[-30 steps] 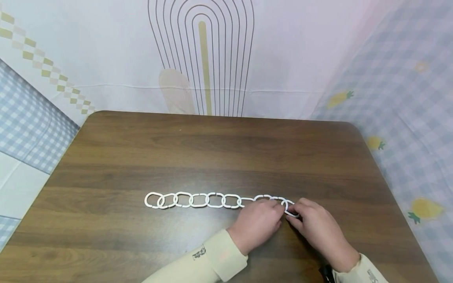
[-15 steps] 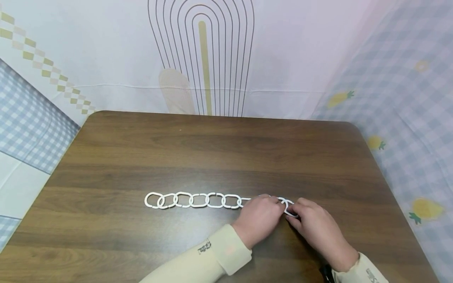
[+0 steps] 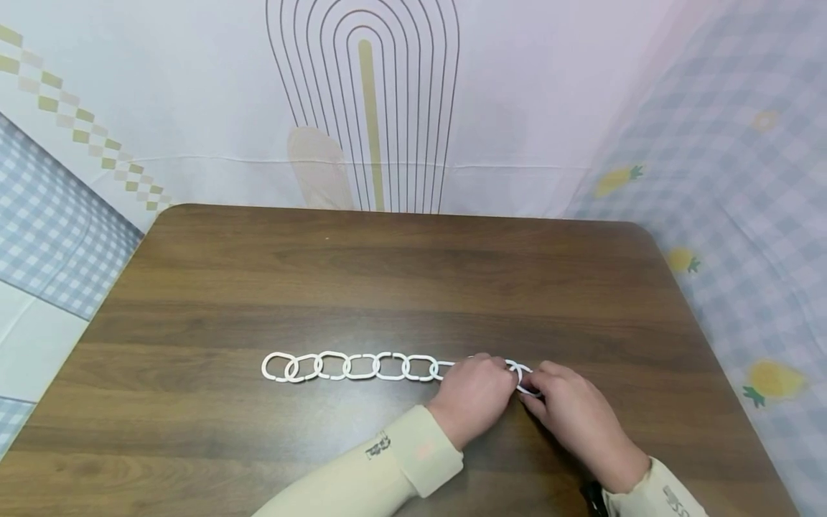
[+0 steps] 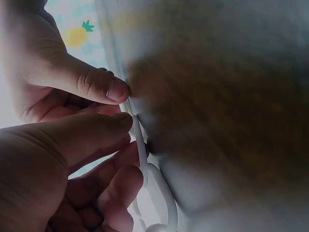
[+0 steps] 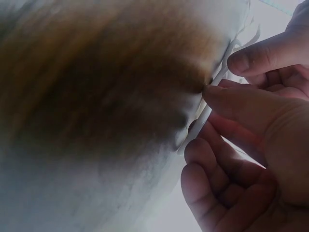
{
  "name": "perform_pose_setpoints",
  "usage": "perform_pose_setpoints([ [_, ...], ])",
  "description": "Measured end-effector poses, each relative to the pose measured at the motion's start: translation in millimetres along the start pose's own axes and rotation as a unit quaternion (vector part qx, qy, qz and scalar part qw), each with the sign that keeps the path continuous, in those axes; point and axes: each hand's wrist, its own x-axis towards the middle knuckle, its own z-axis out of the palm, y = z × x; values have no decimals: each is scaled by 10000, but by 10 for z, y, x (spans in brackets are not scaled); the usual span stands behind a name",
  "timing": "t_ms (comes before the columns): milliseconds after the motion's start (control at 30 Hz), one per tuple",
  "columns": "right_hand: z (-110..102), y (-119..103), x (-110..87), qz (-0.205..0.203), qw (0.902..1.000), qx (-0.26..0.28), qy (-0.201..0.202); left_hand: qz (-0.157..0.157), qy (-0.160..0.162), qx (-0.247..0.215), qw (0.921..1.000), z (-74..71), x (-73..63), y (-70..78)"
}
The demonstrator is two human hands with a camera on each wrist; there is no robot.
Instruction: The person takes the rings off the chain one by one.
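Note:
A chain of white plastic links (image 3: 405, 368) lies in a nearly straight row on the table, each oval link hooked through its neighbour. Near its right end my left hand (image 3: 476, 395) covers a couple of links and pinches one; in the left wrist view this white link (image 4: 140, 145) shows between thumb and fingers. Just to the right, my right hand (image 3: 575, 413) pinches the end link between thumb and fingers. That end link (image 5: 202, 120) appears in the right wrist view, partly hidden by the fingertips. The two hands are close together, their thumbs nearly meeting.
The brown wooden table (image 3: 388, 280) has rounded far corners. A patterned cloth backdrop (image 3: 530, 93) hangs behind it, and blue checked cloth (image 3: 730, 237) stands along the right side. A black band (image 3: 593, 497) circles the right wrist.
My left hand has shifted slightly right and up along the chain, covering another link. The right hand keeps its pinch on the end link. The head view has shifted very slightly.

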Motion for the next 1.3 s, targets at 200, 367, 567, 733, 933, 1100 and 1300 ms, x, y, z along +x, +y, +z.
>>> perform_pose_setpoints([
  [200,5,1,0,93,9999,-4,-105,-140,-129,-49,9998,3,17,10],
  [367,6,4,0,138,9998,1,-124,-217,-183,-38,9996,-2,26,17],
  [567,23,9,-11,46,10000,-21,63,-277,-238,-58,9993,-9,24,24],
  [733,22,-8,-17,-65,9995,-26,315,-363,-289,-77,9989,-5,23,32],
  [933,10,-9,-14,-197,9982,-29,557,-447,-351,-116,9983,0,31,40],
  [1100,5,5,-16,-244,9968,-35,766,-460,-307,-186,9983,-4,36,36],
  [1300,3,6,-29,-312,9957,43,867,-425,-285,-357,9981,-13,34,15],
])
